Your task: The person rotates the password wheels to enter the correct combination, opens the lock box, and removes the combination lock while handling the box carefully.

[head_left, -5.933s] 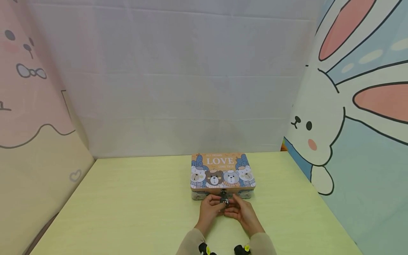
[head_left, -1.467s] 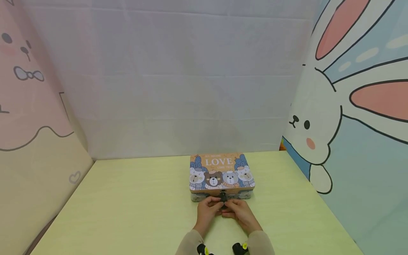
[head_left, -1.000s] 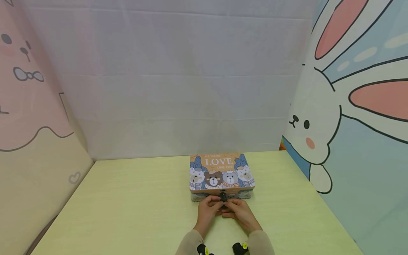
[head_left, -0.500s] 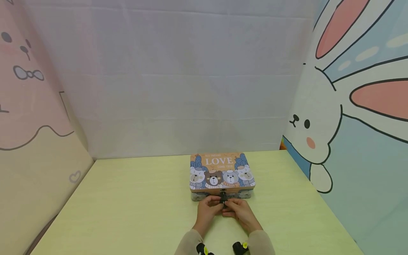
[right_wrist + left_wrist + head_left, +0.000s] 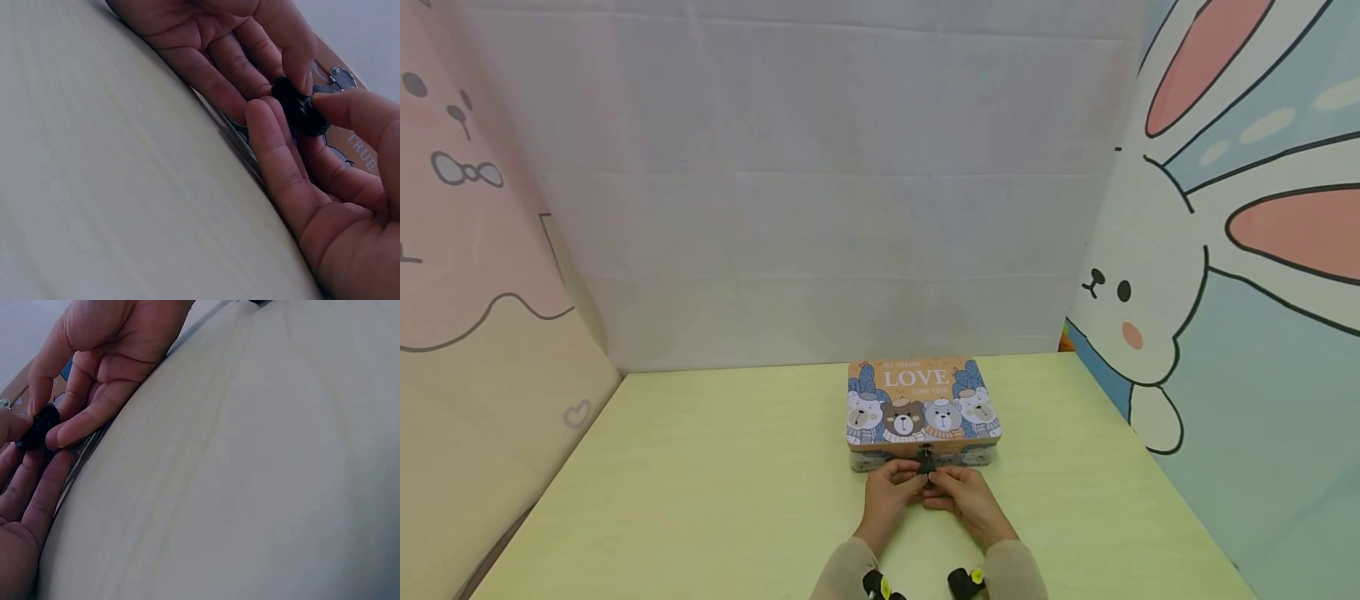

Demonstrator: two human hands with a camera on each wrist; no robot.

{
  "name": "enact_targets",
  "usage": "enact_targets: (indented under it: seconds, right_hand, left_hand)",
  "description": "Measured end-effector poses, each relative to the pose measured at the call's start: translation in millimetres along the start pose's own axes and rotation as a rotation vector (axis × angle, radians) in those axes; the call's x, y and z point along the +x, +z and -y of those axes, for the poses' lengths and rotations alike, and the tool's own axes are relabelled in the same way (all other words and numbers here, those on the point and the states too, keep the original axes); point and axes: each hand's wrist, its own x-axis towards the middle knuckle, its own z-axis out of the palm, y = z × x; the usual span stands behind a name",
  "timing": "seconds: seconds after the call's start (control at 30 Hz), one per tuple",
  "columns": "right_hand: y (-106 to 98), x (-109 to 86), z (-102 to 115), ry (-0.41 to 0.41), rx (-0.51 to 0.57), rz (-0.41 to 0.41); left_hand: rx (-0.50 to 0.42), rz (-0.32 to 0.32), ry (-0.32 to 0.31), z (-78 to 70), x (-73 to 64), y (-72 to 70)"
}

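Observation:
A tin box (image 5: 923,402) printed with bears and the word LOVE lies lid down on the table. From the metal latch (image 5: 340,77) at its front hangs a small black padlock (image 5: 926,465). My left hand (image 5: 884,505) pinches the padlock from the left, thumb toward me. On the other side my right hand (image 5: 972,503) grips it too, its thumb meeting the left thumb at the lower end. Both wrist views show the padlock's black body (image 5: 301,107) between the thumbs and curled fingers, which cover much of it.
The pale yellow table (image 5: 715,467) extends to both sides of the box. A white cloth backdrop (image 5: 820,183) rises behind it. Cartoon-printed panels stand at the left (image 5: 490,250) and right (image 5: 1262,400).
Since the oldest frame my right thumb has come down onto the padlock, whose shiny front showed then. Over the last second both hands keep nearly the same place and the box stays still.

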Motion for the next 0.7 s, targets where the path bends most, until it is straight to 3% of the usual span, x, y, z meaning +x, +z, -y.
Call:
enact_targets:
  seconds: [0.43,0.7]
  right_hand:
    - [-1.1,1.0,-2.1,-0.01,0.003,0.008]
    - [-0.5,1.2,-1.4,-0.004,0.0,-0.004]
  left_hand:
    - [-0.007,0.01,0.02,-0.2,-0.6,0.3]
    - [0.103,-0.021,0.05,-7.6,-4.0,-0.3]
